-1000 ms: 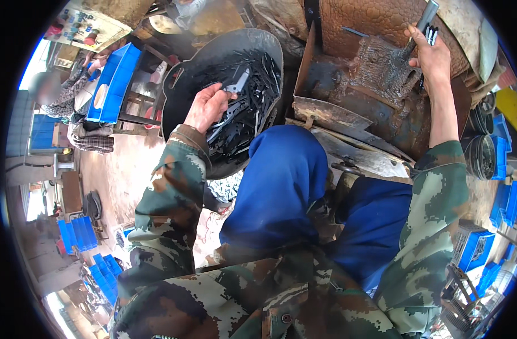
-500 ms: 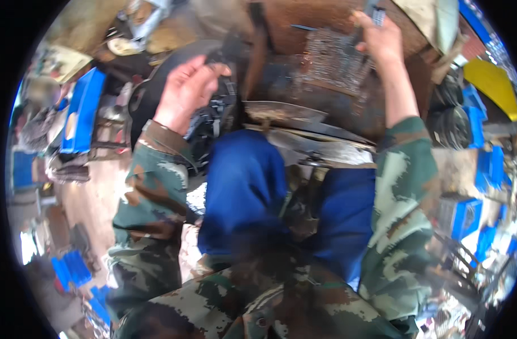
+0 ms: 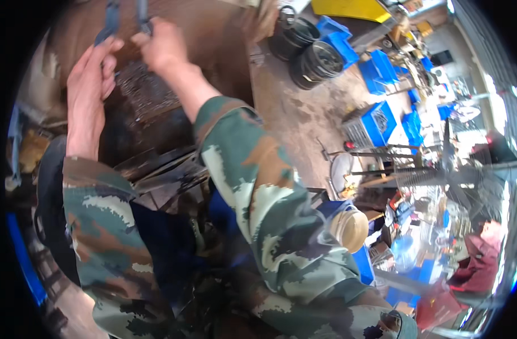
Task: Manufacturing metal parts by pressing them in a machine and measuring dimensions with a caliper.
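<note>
At the upper left, my left hand (image 3: pixel 92 85) is closed on a dark, curved metal piece (image 3: pixel 108 25) that sticks up past its fingertips. Close to its right, my right hand (image 3: pixel 165 48) grips a grey metal bar (image 3: pixel 142 11) whose far end runs out of the picture. Motion blur hides what kind of parts these are. Both hands are raised over a brown, rusty work surface (image 3: pixel 219 48). Below and between them lies a patch of small metal bits (image 3: pixel 148 93), partly covered by the right wrist.
Black buckets (image 3: pixel 317 65) and blue bins (image 3: pixel 378 70) stand on the floor to the right. Farther down are a stand fan (image 3: pixel 447 169) and a cream bucket (image 3: pixel 350 230). A black round container (image 3: pixel 49 209) is beside my left forearm.
The view has swung to the right. My hands, far apart before, are now close together over the work surface; my left hand has left the black container, carrying a dark piece.
</note>
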Action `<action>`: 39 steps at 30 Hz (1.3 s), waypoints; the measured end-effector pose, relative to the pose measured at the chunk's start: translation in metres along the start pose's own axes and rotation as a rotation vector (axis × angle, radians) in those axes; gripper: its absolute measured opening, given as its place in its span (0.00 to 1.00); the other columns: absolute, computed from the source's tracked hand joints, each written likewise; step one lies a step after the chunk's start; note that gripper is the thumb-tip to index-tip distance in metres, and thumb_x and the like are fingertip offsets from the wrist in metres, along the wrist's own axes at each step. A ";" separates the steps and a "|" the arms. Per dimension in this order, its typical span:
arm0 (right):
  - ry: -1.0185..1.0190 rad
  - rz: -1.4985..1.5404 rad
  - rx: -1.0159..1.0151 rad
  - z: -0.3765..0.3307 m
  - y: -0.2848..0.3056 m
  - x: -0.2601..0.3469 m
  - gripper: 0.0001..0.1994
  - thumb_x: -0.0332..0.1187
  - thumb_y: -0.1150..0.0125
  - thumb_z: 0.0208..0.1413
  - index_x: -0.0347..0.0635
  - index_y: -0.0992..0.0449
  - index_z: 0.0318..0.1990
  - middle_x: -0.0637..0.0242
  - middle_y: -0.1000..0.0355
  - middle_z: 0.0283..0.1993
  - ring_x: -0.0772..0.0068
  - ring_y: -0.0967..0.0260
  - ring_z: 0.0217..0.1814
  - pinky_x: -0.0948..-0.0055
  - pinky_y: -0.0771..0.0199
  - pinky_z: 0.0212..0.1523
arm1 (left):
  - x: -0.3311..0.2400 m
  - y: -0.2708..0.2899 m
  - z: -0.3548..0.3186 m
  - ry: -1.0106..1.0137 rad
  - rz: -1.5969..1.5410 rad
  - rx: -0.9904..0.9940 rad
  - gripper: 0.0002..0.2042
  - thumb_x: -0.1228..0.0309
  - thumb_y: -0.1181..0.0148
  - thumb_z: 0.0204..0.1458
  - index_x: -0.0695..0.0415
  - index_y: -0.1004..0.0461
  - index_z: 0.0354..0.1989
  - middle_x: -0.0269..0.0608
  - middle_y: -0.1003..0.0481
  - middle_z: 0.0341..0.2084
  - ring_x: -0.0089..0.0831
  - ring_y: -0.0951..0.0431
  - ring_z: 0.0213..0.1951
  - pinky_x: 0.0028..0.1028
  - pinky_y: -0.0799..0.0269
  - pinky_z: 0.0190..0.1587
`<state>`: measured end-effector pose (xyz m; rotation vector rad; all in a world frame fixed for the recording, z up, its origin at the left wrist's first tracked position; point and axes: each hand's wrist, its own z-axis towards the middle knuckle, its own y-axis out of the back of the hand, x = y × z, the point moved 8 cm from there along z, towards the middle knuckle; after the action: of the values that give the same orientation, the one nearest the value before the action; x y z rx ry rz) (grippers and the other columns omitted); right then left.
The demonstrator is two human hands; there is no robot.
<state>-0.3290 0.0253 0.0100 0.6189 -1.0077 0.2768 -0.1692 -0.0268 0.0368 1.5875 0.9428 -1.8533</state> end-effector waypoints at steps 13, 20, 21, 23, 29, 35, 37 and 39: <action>-0.101 0.032 -0.004 -0.013 -0.001 0.014 0.13 0.34 0.33 0.54 0.33 0.25 0.41 0.44 0.23 0.35 0.38 0.27 0.45 0.52 0.28 0.47 | 0.069 0.054 0.010 0.110 0.126 -0.111 0.10 0.62 0.43 0.62 0.54 0.22 0.36 0.16 0.44 0.14 0.07 0.51 0.14 0.16 0.61 0.17; 0.029 0.014 -0.024 -0.007 0.005 0.015 0.14 0.34 0.34 0.56 0.31 0.28 0.40 0.51 0.25 0.25 0.59 0.26 0.19 0.61 0.26 0.24 | 0.060 0.035 0.002 0.078 0.061 -0.093 0.08 0.64 0.43 0.61 0.53 0.22 0.36 0.15 0.44 0.15 0.06 0.51 0.16 0.16 0.61 0.17; 0.032 0.018 -0.014 -0.007 0.003 0.015 0.14 0.34 0.34 0.56 0.31 0.28 0.40 0.51 0.25 0.25 0.59 0.26 0.19 0.61 0.26 0.24 | 0.059 0.035 0.001 0.077 0.060 -0.103 0.08 0.64 0.43 0.61 0.53 0.22 0.36 0.15 0.44 0.15 0.06 0.51 0.16 0.16 0.61 0.17; 0.010 0.011 0.006 -0.007 0.000 0.012 0.13 0.34 0.35 0.56 0.31 0.29 0.39 0.52 0.26 0.24 0.58 0.26 0.19 0.61 0.27 0.23 | 0.059 0.036 0.001 0.087 0.079 -0.108 0.08 0.64 0.43 0.61 0.53 0.22 0.35 0.15 0.44 0.15 0.07 0.51 0.16 0.17 0.60 0.18; 0.016 0.048 0.019 -0.004 -0.009 0.009 0.12 0.34 0.35 0.58 0.34 0.29 0.35 0.58 0.29 0.21 0.67 0.30 0.16 0.65 0.30 0.18 | 0.054 0.039 -0.003 0.062 0.043 -0.105 0.07 0.65 0.41 0.60 0.53 0.21 0.34 0.17 0.38 0.17 0.08 0.46 0.18 0.16 0.56 0.19; 0.024 0.016 0.039 0.000 -0.003 0.008 0.11 0.34 0.36 0.59 0.34 0.26 0.38 0.62 0.24 0.29 0.74 0.29 0.19 0.71 0.28 0.18 | 0.047 0.033 -0.002 0.016 0.072 -0.149 0.08 0.66 0.40 0.59 0.56 0.20 0.33 0.19 0.31 0.21 0.10 0.40 0.23 0.17 0.48 0.25; 0.033 -0.001 0.038 0.002 0.003 0.008 0.10 0.34 0.37 0.59 0.35 0.26 0.38 0.64 0.24 0.29 0.75 0.30 0.19 0.72 0.29 0.17 | 0.043 0.031 0.000 0.017 0.075 -0.149 0.09 0.65 0.41 0.59 0.57 0.21 0.33 0.20 0.31 0.21 0.10 0.39 0.24 0.17 0.46 0.26; -0.062 0.088 0.118 -0.014 -0.019 0.022 0.11 0.35 0.35 0.58 0.36 0.26 0.40 0.58 0.24 0.28 0.66 0.27 0.22 0.66 0.28 0.24 | 0.050 0.062 -0.006 0.076 0.108 -0.170 0.09 0.65 0.41 0.59 0.57 0.21 0.33 0.23 0.29 0.21 0.10 0.39 0.24 0.17 0.46 0.26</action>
<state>-0.2984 0.0167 0.0171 0.6944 -1.0855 0.3991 -0.1270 -0.0577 -0.0237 1.5818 0.9992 -1.6060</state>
